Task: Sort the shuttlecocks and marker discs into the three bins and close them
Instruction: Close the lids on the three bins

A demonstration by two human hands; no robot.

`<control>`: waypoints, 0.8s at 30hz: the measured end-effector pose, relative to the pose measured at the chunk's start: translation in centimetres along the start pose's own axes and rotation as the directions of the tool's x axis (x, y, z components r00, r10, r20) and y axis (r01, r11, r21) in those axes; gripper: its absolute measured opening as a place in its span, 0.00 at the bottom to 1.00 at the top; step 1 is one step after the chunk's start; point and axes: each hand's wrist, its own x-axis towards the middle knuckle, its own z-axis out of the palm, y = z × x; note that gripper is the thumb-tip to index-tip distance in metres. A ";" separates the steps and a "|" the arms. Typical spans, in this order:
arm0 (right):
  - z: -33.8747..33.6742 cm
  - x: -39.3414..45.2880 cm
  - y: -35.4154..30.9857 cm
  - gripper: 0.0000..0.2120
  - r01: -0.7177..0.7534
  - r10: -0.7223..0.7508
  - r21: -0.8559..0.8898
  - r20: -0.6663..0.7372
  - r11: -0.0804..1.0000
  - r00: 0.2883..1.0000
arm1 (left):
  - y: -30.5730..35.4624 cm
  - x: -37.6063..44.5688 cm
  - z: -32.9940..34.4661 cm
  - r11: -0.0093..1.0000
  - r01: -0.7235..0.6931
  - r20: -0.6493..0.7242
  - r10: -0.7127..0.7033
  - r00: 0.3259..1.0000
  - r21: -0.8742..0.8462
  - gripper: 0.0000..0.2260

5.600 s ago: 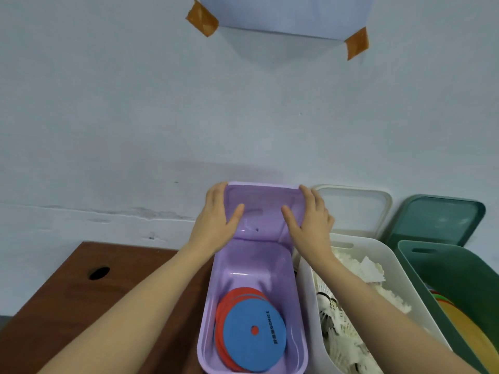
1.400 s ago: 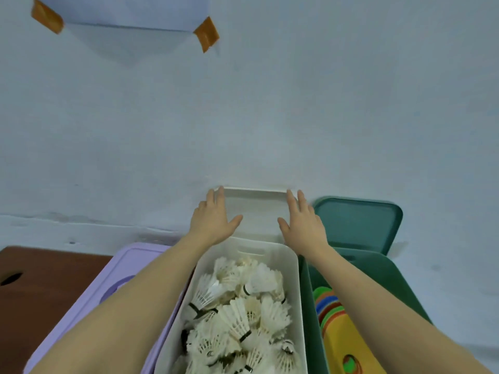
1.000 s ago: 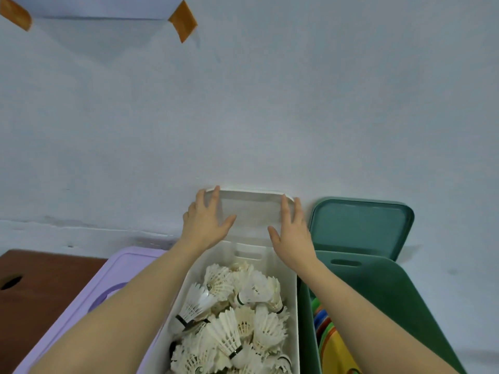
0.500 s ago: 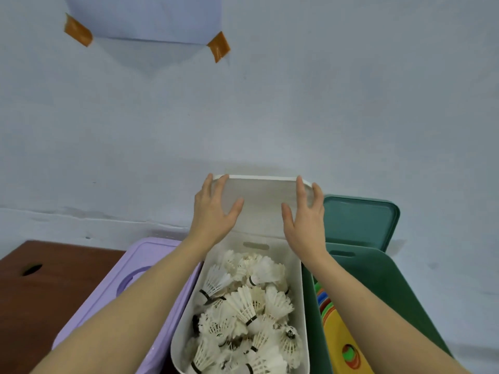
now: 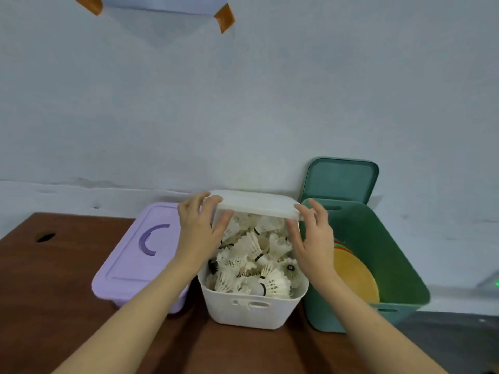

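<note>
Nearest, two bare forearms reach in over the brown table [image 5: 48, 292]. The white bin [image 5: 253, 306] sits at the middle, heaped with shuttlecocks [image 5: 253, 265] up to its rim. Touching its left wall is the purple bin [image 5: 135, 255], lid already on; just beside its right wall stands the green bin [image 5: 378, 252], open, with stacked marker discs [image 5: 353, 273] leaning inside (yellow on top). The left hand [image 5: 198, 233] and right hand [image 5: 314, 236] each pinch a side edge of the white lid [image 5: 256, 207], thumb under, fingers over, holding it tilted above the bin's far half. Behind, the green lid [image 5: 340, 179] leans upright against the wall [image 5: 243, 103], where paper [image 5: 162, 2] is taped.
</note>
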 end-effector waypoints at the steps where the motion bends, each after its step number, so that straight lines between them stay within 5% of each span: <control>1: 0.0 -1.2 0.2 0.20 -0.007 0.007 0.007 0.005 1.000 1.000 | -0.3 -1.4 -0.1 1.000 -0.027 0.012 0.027 1.000 0.012 0.19; 12: 0.6 -10.9 1.6 0.25 -0.060 0.103 -0.183 0.238 0.981 0.966 | -3.8 -11.8 0.6 0.977 -0.167 0.169 0.144 0.975 0.133 0.15; 24: 1.2 -13.3 1.3 0.23 -0.014 0.095 -0.266 0.295 0.964 0.951 | -4.6 -14.6 -0.9 0.961 -0.184 0.263 0.126 0.956 0.207 0.17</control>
